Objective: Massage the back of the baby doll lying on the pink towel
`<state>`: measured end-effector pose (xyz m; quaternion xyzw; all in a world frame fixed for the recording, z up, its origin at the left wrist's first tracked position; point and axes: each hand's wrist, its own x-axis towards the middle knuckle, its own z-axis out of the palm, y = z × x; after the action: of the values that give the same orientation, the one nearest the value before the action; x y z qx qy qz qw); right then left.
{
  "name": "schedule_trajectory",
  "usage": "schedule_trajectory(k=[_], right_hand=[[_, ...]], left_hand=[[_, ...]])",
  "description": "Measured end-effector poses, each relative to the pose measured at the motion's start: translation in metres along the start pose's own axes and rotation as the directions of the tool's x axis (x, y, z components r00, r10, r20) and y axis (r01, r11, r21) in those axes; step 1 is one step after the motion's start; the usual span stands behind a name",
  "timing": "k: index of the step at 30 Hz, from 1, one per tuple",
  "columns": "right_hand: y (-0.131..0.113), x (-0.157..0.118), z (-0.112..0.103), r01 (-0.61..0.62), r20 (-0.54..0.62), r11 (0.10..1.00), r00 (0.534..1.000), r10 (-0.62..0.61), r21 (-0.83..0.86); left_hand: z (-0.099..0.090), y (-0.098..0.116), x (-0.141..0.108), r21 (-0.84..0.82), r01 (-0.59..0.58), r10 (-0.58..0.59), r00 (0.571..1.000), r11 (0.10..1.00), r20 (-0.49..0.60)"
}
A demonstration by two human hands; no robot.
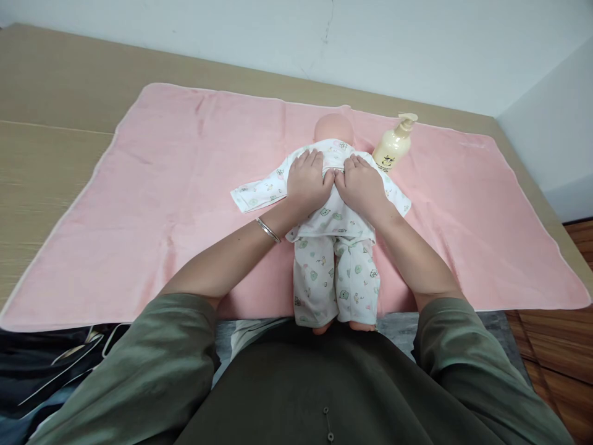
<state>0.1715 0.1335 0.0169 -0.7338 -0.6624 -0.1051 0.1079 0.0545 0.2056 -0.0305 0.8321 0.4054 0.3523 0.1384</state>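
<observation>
A baby doll [333, 213] in a white printed top and trousers lies on a pink mat [185, 185], its bald head away from me and its feet at the near edge. It seems to lie face down, for no face shows. My left hand [309, 180] rests flat on the left of its upper back, fingers stretched out. On the right of the back lies my right hand [362, 185], also flat, its thumb close to the left thumb. Neither hand grips anything. A silver bangle [268, 229] circles my left wrist.
A cream pump bottle [393, 143] stands on the mat to the right of the doll's head. The mat covers much of a wooden table [55, 80], which meets a white wall [417, 49]. Dark fabric items [41, 371] lie below the table's left front edge.
</observation>
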Motion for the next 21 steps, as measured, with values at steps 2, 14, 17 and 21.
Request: schedule_trajectory(k=[2, 14, 17, 21], right_hand=[[0.0, 0.0, 0.0, 0.002, 0.0, 1.0, 1.0, -0.002, -0.003], [0.004, 0.001, 0.01, 0.016, -0.053, 1.0, 0.998, -0.016, 0.012], [0.004, 0.002, 0.009, 0.018, -0.038, 1.0, 0.999, -0.017, 0.011], [0.004, 0.001, 0.007, 0.019, -0.021, 1.0, 1.0, -0.019, 0.017]], left_hand=[[-0.001, 0.0, 0.0, -0.013, -0.005, 0.005, 1.0, 1.0, 0.002], [0.0, -0.001, 0.0, -0.023, -0.011, 0.01, 1.0, 1.0, -0.023], [-0.002, 0.001, -0.001, -0.013, 0.001, -0.001, 1.0, 1.0, 0.002], [-0.003, 0.001, 0.0, -0.01, 0.002, -0.002, 1.0, 1.0, 0.021]])
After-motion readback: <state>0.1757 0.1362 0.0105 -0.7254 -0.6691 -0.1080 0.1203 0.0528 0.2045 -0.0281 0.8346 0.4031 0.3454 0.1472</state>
